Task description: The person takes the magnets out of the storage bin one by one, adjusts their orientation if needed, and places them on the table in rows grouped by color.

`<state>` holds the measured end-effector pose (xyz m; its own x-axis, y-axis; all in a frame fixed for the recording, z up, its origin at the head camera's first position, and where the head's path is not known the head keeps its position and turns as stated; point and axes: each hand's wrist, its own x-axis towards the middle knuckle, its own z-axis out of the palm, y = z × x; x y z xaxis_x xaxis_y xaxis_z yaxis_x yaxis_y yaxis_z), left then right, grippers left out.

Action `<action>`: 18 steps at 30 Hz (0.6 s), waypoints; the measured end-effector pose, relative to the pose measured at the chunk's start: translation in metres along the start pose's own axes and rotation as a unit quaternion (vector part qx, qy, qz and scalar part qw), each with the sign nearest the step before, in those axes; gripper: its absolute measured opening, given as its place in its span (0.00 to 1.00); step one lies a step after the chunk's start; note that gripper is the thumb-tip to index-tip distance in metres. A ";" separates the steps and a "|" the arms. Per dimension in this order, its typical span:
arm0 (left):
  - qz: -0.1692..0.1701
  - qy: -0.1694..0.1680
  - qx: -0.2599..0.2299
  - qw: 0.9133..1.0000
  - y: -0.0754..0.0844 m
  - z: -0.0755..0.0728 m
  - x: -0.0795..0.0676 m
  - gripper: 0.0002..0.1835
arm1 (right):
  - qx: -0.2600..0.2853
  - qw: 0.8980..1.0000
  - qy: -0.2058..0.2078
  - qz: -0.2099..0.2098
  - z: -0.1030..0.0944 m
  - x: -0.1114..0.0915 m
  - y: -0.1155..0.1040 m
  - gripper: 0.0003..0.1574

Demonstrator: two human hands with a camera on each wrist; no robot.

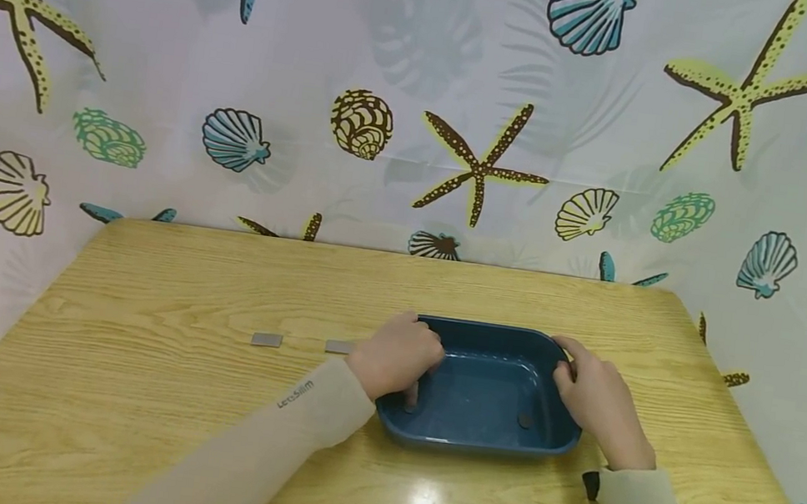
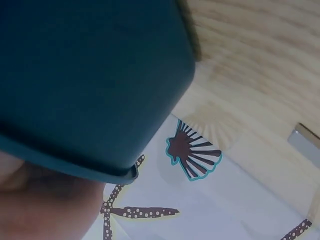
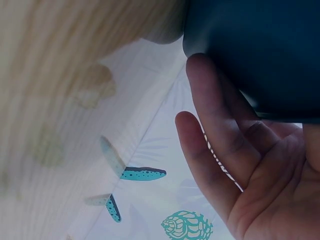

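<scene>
A dark blue plastic tub (image 1: 470,386) with rounded corners is between my two hands. My left hand (image 1: 398,354) grips its left rim from above, with some fingers over the inside. My right hand (image 1: 598,404) holds the right rim, its thumb at the inner edge. The right wrist view has the fingers (image 3: 220,110) of that hand spread along the outer wall, beneath the lip. Two small round grey spots show inside, one of them a round spot (image 1: 525,420) at the right. Whether the tub touches the table I cannot tell.
Two flat grey rectangular pieces lie left of the tub: one grey piece (image 1: 267,339) farther out, another grey piece (image 1: 340,347) close to my left hand. The wooden table (image 1: 152,389) ends at a curtain (image 1: 398,50) printed with shells and starfish.
</scene>
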<state>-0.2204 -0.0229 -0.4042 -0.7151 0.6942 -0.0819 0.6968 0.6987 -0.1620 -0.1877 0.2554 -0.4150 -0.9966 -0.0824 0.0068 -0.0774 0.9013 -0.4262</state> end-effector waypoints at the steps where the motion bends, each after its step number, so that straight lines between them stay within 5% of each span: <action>1: 0.002 0.004 -0.006 1.000 0.000 0.000 0.001 0.19 | 0.000 1.000 0.000 0.000 0.000 0.000 0.000 0.29; 12: 0.010 -0.023 -0.109 0.994 -0.005 0.001 0.000 0.23 | -0.003 1.000 0.000 -0.001 0.000 0.000 0.001 0.29; 18: 0.004 -0.051 -0.131 0.990 -0.004 -0.004 -0.001 0.17 | -0.003 1.000 -0.001 0.000 0.000 0.000 0.002 0.28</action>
<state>-0.2222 -0.0262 -0.3998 -0.7023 0.6880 -0.1828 0.6831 0.7236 0.0988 -0.1881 0.2572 -0.4155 -0.9965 -0.0840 0.0055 -0.0785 0.9042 -0.4199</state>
